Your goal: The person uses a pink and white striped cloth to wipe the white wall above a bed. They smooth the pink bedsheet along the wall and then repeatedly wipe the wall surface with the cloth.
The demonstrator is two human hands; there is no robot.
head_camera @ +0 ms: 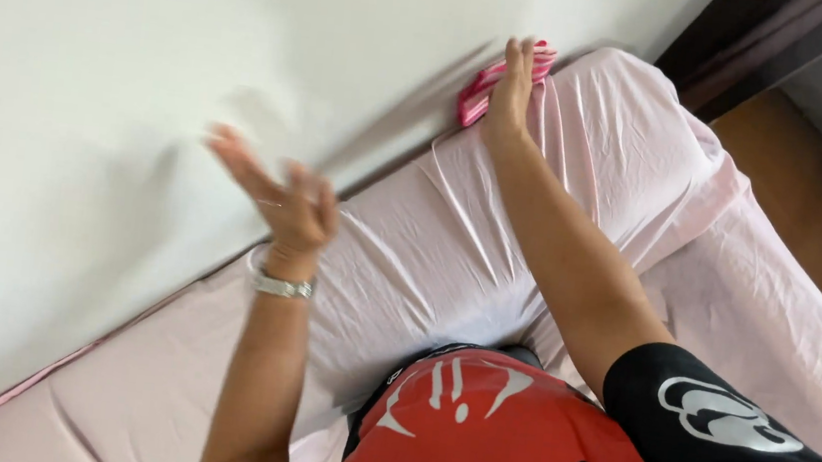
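The right hand (511, 88) lies flat, fingers straight and together, pressed on a pink-and-white striped cloth (486, 86) at the top edge of a long pink-covered bolster (533, 213). It grips nothing that can be seen; the palm and fingers simply bear down where the cloth meets the white wall (147, 55). The striped cloth runs along the gap between bolster and wall, its long axis slanting from lower left to upper right in the head view, one end showing past the fingertips and the other bunched below the palm. The middle of it is hidden under the hand, so its full shape cannot be made out.

The left hand (283, 199) is raised in the air in front of the wall, open and empty, fingers spread and blurred; a silver wristwatch (277, 283) sits on the wrist.

The bolster lies lengthwise against the wall, along the same slant as the cloth, its pale pink cover creased in long folds. It rests on a pink bedsheet (114, 393) whose lower left corner is cut off by the frame. A red-and-black shirt (511, 442) fills the lower edge, hiding part of the bed. At upper right, a wooden floor (817, 190) shows beyond the mattress.
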